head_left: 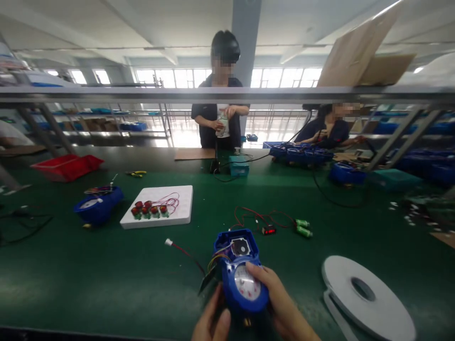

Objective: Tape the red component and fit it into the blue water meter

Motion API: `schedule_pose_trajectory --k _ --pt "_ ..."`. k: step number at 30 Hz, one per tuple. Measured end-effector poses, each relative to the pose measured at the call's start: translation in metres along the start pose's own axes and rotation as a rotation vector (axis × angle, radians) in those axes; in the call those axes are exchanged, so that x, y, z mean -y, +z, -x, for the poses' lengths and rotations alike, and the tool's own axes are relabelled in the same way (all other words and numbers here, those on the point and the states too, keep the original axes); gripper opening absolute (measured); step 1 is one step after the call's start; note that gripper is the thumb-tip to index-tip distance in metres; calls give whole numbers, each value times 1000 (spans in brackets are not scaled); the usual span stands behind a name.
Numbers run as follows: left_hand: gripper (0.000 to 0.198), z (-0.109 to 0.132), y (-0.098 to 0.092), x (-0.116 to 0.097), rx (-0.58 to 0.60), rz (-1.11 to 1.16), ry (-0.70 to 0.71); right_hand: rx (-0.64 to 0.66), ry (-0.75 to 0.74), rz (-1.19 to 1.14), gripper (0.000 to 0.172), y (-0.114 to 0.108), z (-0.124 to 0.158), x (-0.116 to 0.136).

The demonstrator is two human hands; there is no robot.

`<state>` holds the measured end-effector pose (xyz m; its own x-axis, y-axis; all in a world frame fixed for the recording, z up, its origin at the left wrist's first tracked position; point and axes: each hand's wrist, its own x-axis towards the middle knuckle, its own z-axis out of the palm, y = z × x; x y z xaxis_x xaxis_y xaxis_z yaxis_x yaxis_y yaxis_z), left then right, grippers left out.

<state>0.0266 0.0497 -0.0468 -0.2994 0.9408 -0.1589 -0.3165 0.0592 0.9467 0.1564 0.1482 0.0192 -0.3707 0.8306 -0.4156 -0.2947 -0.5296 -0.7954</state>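
Observation:
A blue water meter (245, 296) with a round clear dial window is tilted toward me above the bench. My right hand (280, 298) grips its right side, thumb resting on the rim of the dial. At the lower left of the housing, my left hand (213, 317) has its fingers against the meter; their tips are partly hidden. From the open upper compartment, thin coloured wires run to a small circuit board (208, 280) hanging at the left. A red and black lead ends in a white connector (168, 242) on the bench.
Around lie a white foam tray (183, 203) with several small parts, another blue meter (97, 208), a red bin (66, 170), pliers (137, 174), a small red display (269, 229), green batteries (303, 228) and a white tape roll (387, 303). Two people work across the bench (199, 189).

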Motion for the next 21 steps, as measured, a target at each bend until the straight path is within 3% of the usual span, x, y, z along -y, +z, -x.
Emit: schedule_pose_trajectory --k 9,12,17,21 --pt "93 -13 14 2 -56 125 -37 -13 -12 24 54 7 -1 -15" --pt "93 -19 13 6 -150 66 -28 -20 -54 15 61 3 -5 -26" --pt "108 -28 -3 -7 -206 132 -113 -108 -162 -31 84 -7 -16 -39" --pt "99 -16 -28 -17 -259 284 -248 -183 -183 16 96 -14 -18 -28"
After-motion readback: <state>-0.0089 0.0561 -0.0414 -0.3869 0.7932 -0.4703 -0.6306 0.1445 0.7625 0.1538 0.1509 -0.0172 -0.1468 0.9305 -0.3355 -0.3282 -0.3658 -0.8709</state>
